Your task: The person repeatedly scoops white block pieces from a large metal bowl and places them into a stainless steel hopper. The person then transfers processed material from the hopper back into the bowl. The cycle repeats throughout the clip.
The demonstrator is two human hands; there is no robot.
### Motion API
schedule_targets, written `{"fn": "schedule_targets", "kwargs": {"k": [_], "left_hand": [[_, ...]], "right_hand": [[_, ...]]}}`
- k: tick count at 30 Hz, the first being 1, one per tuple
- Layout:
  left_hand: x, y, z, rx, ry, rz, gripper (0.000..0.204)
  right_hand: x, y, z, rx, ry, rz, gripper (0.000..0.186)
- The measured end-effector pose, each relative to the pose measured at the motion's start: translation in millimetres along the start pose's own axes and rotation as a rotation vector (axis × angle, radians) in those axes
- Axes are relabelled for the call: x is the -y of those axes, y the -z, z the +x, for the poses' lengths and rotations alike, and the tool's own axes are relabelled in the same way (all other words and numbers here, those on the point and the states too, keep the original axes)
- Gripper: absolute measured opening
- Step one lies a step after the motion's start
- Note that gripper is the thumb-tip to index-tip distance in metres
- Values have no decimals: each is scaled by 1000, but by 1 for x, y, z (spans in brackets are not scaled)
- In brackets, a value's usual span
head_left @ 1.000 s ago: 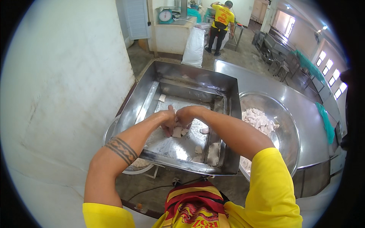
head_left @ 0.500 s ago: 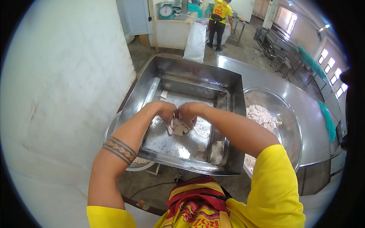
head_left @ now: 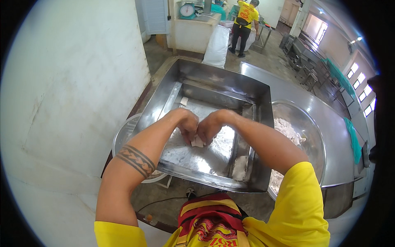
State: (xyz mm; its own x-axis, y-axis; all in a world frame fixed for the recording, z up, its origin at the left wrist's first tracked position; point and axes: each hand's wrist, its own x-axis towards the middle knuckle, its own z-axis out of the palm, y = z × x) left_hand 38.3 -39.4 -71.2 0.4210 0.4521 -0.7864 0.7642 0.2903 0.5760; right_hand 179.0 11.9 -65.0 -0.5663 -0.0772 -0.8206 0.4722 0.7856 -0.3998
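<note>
Clasping white pieces (head_left: 198,143), left hand (head_left: 188,124) beside right hand (head_left: 214,125), inside steel tray (head_left: 193,160), room before every wall (head_left: 224,78).

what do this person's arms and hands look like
Short, bright yellow fabric sleeves leave the left forearm and right forearm bare. A dark, braided-pattern tattoo band crosses the left one. The left grip and right grip are ungloved hands.

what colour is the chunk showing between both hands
The chunk is off-white; the head view shows it best.
</note>
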Motion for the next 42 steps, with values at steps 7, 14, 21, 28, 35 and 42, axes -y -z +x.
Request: {"fn": "schedule_targets", "kwargs": {"k": [7,14,21,28,35,42], "left_hand": [[-10,20,-19,-414,175,260,20],[-10,20,-21,-374,46,736,34],[-21,5,-14,-422,88,752,24],[-10,23,-22,-582,157,720,27],[-4,25,-26,-499,86,618,48],[-19,13,-26,-410,-153,598,44]], "right_hand": [[20,-5,-14,-104,141,-315,29],[22,-9,0,-248,-167,-302,31],[21,-11,0,-92,-190,-183,25],[33,-38,1,-913,256,-512,32],[32,-11,-14,-264,43,-345,21],[-8,-23,-192,-1204,481,-66,28]]}}
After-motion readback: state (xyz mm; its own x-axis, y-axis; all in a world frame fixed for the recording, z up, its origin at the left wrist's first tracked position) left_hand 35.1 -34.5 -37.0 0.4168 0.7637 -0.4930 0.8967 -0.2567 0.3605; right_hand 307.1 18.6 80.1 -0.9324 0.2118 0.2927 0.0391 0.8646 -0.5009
